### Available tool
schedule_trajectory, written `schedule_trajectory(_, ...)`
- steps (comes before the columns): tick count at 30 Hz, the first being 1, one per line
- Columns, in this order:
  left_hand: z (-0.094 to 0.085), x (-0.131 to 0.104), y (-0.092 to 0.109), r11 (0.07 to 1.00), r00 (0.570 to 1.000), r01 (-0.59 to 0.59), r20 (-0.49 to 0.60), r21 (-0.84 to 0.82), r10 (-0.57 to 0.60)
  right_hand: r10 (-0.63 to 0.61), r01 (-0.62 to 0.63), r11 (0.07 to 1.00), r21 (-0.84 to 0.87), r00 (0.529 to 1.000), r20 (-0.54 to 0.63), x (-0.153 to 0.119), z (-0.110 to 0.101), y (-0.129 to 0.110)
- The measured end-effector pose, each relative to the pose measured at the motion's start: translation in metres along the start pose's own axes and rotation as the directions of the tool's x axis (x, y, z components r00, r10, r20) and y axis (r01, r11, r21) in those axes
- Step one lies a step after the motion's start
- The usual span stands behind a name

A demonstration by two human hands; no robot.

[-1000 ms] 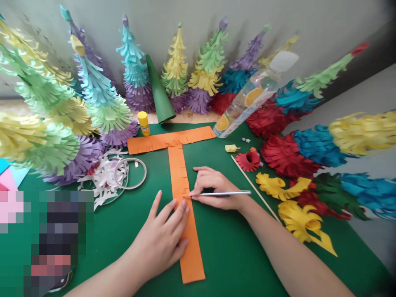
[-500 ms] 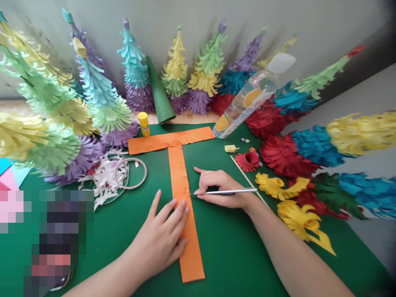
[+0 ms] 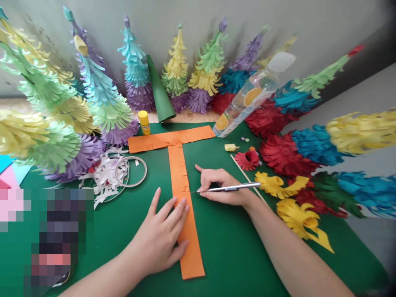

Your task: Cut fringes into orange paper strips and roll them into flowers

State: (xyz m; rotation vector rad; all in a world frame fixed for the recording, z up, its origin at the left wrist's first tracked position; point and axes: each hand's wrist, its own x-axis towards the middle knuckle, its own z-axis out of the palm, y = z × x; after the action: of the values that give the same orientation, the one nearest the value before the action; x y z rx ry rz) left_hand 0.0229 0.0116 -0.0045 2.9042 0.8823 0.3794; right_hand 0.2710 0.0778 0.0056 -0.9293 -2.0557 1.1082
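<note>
**Fringing the orange strip**

Left hand lies flat, fingers spread, pinning the orange paper strip at frame centre; right hand pinches a thin metal tool, tip just beside the strip's right edge; best keep the strip pressed, strokes short and even.

Both forearms reach forward. The left hand lies palm down, flat, fingers spread. The right hand is curled in a pinch, index finger extended.
</note>
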Motion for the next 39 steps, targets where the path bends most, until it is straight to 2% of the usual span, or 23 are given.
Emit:
schedule_trajectory(3, 0.0, -0.001, 0.0, 1.0, 1.0, -0.004, -0.006, -0.002, 0.004, 0.064, -0.036, 0.987, 0.154, 0.981, -0.181, -0.004, 0.011, 0.004)
schedule_trajectory(6, 0.0, 0.0, 0.001, 1.0, 1.0, 0.003, -0.013, 0.011, -0.003, 0.074, -0.037, 0.986, 0.16, 0.97, -0.232, -0.005, 0.021, 0.004)
schedule_trajectory(11, 0.001, 0.002, 0.001, 1.0, 0.999, 0.007, -0.032, 0.014, -0.007, -0.017, 0.03, 0.996, 0.079, 0.986, -0.165, -0.003, 0.027, 0.001)
schedule_trajectory(14, 0.0, 0.002, 0.002, 1.0, 0.999, -0.021, -0.045, 0.01, 0.022, -0.026, 0.038, 0.997, 0.075, 0.988, -0.149, -0.002, 0.025, 0.001)
schedule_trajectory(20, -0.01, -0.001, 0.007, 0.998, 0.99, -0.049, 0.129, -0.049, 0.055, 0.036, -0.006, 0.984, 0.178, 0.985, -0.168, -0.002, 0.021, 0.005)
schedule_trajectory(26, -0.013, -0.001, 0.008, 0.997, 0.966, -0.038, 0.252, -0.065, 0.054, 0.001, 0.026, 0.988, 0.154, 0.984, -0.176, -0.002, 0.022, 0.007)
schedule_trajectory(34, -0.013, -0.002, 0.003, 0.995, 0.965, -0.06, 0.248, -0.085, 0.08, -0.059, 0.06, 0.998, 0.011, 0.992, -0.113, 0.0, 0.022, 0.003)
schedule_trajectory(39, -0.01, -0.004, 0.003, 0.995, 0.976, -0.079, 0.198, -0.066, 0.09, -0.056, 0.056, 0.998, -0.01, 0.995, -0.083, 0.001, 0.02, 0.001)
